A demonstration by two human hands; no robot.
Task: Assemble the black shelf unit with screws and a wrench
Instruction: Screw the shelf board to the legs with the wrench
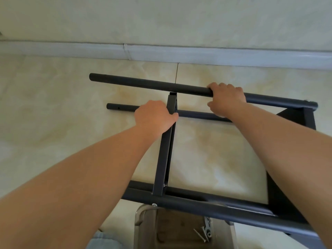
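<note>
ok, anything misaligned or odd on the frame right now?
Yes: the crossbar gripped by the left hand stops just short of the upper tube held by the right hand. Its top end sits unjoined, with a small gap.

We see a glossy cream marble-pattern tile floor with one dark grout line running toward a pale grey skirting board. Above it stands a plain off-white wall. Soft, even light reflects off the tiles.
</note>
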